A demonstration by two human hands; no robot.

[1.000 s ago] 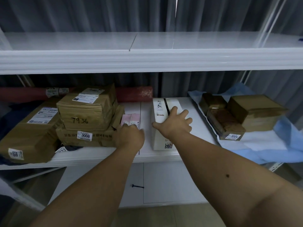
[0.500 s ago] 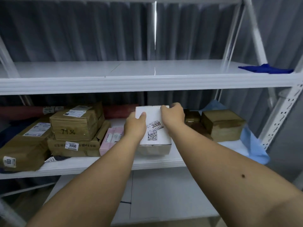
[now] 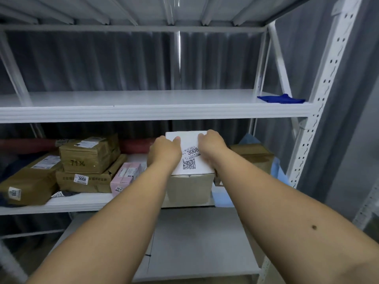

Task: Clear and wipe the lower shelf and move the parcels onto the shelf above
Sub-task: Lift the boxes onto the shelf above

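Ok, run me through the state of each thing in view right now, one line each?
White box: gripped by both hands, tilted, lifted off the lower shelf.
Left hand: grips the box's left side.
Right hand: grips the box's right side.
Upper shelf: holds no parcels yet.
Blue cloth: lying crumpled at the upper shelf's right end.
Brown parcels: stacked on the lower shelf, untouched.
Pink box: on the lower shelf beside the stack.
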